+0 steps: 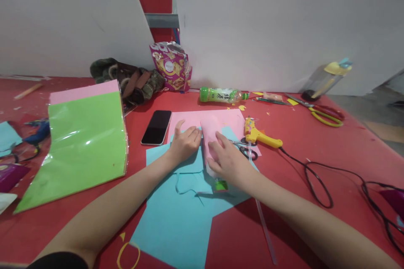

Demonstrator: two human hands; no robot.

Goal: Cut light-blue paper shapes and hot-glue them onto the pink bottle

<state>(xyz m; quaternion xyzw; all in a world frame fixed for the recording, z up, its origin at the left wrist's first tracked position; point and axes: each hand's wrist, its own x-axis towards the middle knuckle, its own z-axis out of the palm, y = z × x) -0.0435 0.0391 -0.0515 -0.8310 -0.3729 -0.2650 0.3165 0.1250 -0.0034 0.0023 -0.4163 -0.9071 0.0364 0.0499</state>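
A bottle wrapped in a pink sheet [208,132] lies with its green cap [221,185] toward me. My right hand [232,162] grips it from the right, fingers bent over the pink wrap. Along its left side rests my left hand [185,145], one finger raised and the others curled in close to the wrap; what their tips pinch, if anything, is hidden. Under both hands are light blue sheets [176,222], with a thin cut blue strip near the cap. A pink sheet [227,114] lies beneath at the back. Dark-handled scissors [249,152] lie just right of my right hand.
A yellow glue gun [263,138] with a black cord and a glue stick [266,233] lie right. A phone [157,127] and green sheets [85,143] are left. Behind lie a drink bottle [221,95], a snack bag [172,67], yellow-red scissors [325,116] and a tumbler [326,80].
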